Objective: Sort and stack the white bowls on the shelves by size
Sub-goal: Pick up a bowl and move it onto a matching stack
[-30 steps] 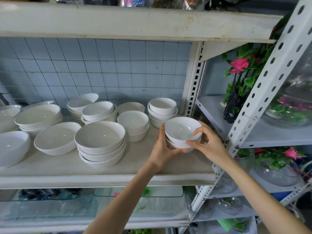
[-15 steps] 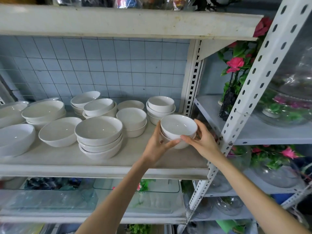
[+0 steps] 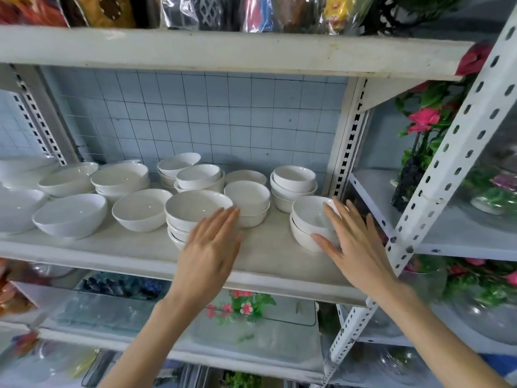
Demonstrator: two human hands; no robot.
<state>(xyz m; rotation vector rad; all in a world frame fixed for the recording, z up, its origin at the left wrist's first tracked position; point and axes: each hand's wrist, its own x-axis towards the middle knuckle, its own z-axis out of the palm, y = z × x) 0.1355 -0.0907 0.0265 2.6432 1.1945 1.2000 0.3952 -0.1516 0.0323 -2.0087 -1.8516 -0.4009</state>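
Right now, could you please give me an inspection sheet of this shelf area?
Surface: white shelf, bowls stand on it.
Job's things: small bowl stack at right front; bigger bowl stack in the middle; more bowls to the left.
Clutter: wrapped goods above; glass dishes below.
Hands: left hand open, before the bigger stack; right hand open, fingers spread at the small stack.
Cables: nothing seen.
Surroundings: tiled wall behind; flowers and slotted post at right.
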